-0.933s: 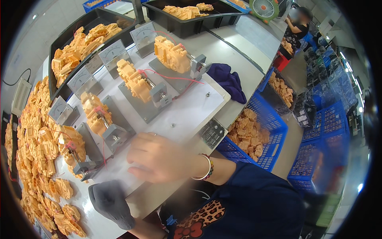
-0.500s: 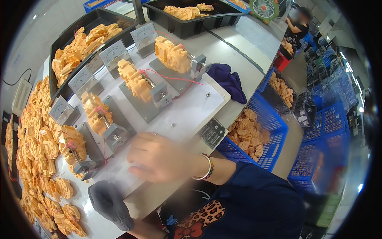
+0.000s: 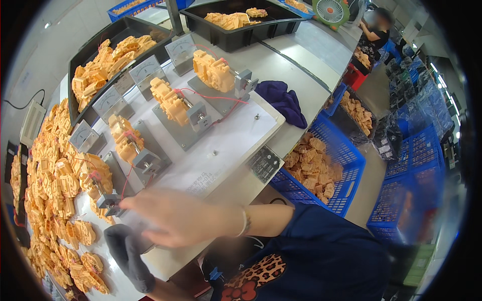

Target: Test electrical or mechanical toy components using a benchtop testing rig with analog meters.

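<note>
Since the earlier frames the bare right hand (image 3: 175, 218) has slid further toward nine o'clock across the near edge of the white test board (image 3: 221, 150), and the left hand in a dark grey glove (image 3: 128, 256) has stayed low at about seven o'clock.

In the head view, the right hand is motion-blurred, lying flat with fingers stretched toward the nearest grey metal clamp fixture (image 3: 108, 200); whether the fingers are closed on anything cannot be told. The gloved left hand rests on the bench edge just below it, its grip also unreadable, apparently empty. The nearest orange moulded plastic part (image 3: 93, 173) sits in that fixture at nine o'clock from the right hand, with thin red wires (image 3: 125, 183) running to it. Three more orange parts stand clamped in similar fixtures up the board toward twelve o'clock, each beside a square analogue meter (image 3: 145, 72).

The part looks light, rigid and ribbed, so it should not slip, though thin tabs could snap; it would best be held by its broad outer edges, clear of the wires.

A heap of loose orange parts (image 3: 55, 165) covers the bench at nine o'clock. Black trays (image 3: 236, 35) of parts stand at twelve, a purple cloth (image 3: 283, 100) at one, and blue plastic crates (image 3: 321, 170) at three.
</note>
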Motion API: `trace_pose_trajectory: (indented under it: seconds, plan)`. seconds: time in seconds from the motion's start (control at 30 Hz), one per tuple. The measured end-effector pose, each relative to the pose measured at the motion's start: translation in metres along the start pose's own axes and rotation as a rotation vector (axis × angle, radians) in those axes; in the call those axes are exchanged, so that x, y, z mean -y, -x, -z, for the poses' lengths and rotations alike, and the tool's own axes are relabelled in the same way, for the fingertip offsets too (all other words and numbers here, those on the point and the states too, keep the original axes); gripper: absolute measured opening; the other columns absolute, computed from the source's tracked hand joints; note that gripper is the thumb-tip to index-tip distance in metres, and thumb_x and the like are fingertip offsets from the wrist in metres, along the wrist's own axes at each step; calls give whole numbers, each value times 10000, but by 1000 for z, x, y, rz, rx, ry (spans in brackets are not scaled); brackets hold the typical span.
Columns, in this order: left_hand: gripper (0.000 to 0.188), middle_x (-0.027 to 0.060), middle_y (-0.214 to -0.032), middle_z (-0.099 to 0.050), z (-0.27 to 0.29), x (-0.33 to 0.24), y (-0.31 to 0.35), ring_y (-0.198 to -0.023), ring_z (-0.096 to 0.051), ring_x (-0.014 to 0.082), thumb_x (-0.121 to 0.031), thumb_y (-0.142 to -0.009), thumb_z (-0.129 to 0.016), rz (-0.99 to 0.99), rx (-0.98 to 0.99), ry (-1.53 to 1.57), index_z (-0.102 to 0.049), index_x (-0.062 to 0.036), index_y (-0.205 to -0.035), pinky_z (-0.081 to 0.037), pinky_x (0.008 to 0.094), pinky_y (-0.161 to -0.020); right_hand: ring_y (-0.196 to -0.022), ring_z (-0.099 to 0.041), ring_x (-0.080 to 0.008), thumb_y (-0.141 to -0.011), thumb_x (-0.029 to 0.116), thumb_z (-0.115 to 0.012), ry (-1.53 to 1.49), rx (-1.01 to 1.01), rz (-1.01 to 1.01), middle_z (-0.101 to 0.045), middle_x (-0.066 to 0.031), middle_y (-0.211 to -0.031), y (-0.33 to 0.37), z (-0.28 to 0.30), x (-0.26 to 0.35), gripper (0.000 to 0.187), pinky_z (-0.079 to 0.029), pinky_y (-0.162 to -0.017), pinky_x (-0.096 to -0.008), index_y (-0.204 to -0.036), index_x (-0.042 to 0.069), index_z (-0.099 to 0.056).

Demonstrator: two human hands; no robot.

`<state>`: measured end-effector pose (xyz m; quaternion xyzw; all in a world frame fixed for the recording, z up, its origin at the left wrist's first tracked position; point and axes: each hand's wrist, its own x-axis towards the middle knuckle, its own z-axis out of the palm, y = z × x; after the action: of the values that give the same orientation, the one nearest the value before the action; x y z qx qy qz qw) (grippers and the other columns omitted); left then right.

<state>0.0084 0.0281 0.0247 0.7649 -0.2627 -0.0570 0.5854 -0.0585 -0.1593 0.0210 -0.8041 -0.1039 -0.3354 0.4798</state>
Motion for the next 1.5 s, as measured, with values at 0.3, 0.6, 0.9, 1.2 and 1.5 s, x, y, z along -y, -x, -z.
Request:
trace_pose_trajectory:
  seconds: [0.3, 0.6, 0.9, 1.2, 1.5]
  plan:
    - [396, 137, -1159, -575, 14, -16, -80, -1006, -577, 262, -250, -1004, -479, -186, -38, -415, -493, -40, -1339, -462, 374, -847, -1171, -529, -349, -716, 99, -729, -331, 166, -110, -508, -236, -1261, -8, -20, 5, 787, -448, -957, -410, -1397, -26, -354]
    - [482, 140, -929, -685, 10, -51, -147, -887, -673, 327, -537, -928, -501, -111, 417, -914, -598, -157, -1209, -519, 429, -788, -969, -591, -225, -648, 163, -712, -345, 136, -168, -588, -131, -1161, -12, -24, -3, 708, -503, -765, -315, -1308, 16, -505]
    - [385, 144, -935, -714, 26, -73, -86, -850, -693, 351, -466, -888, -608, -333, -167, -299, -691, -117, -1026, -545, 416, -762, -965, -573, -183, -655, 158, -682, -428, 190, -185, -571, -101, -1167, -13, -22, 6, 744, -463, -819, -295, -1360, 31, -481]
    - [236, 50, -928, -656, 190, 77, 264, -909, -605, 117, -189, -893, -675, 763, 113, 145, -660, 21, -997, -494, 288, -825, -1047, -564, -275, -814, 244, -674, -239, 82, -26, -532, -211, -1254, 28, 29, 15, 672, -460, -848, -355, -1376, -43, -441]
    - [322, 16, -923, -668, 125, 288, 583, -809, -606, 133, -269, -878, -706, 1378, -667, -172, -680, -77, -1136, -509, 300, -733, -957, -549, -266, -870, 246, -610, -11, 183, 19, -562, -220, -1156, 41, 87, -9, 439, -453, -827, -369, -1169, -73, -572]
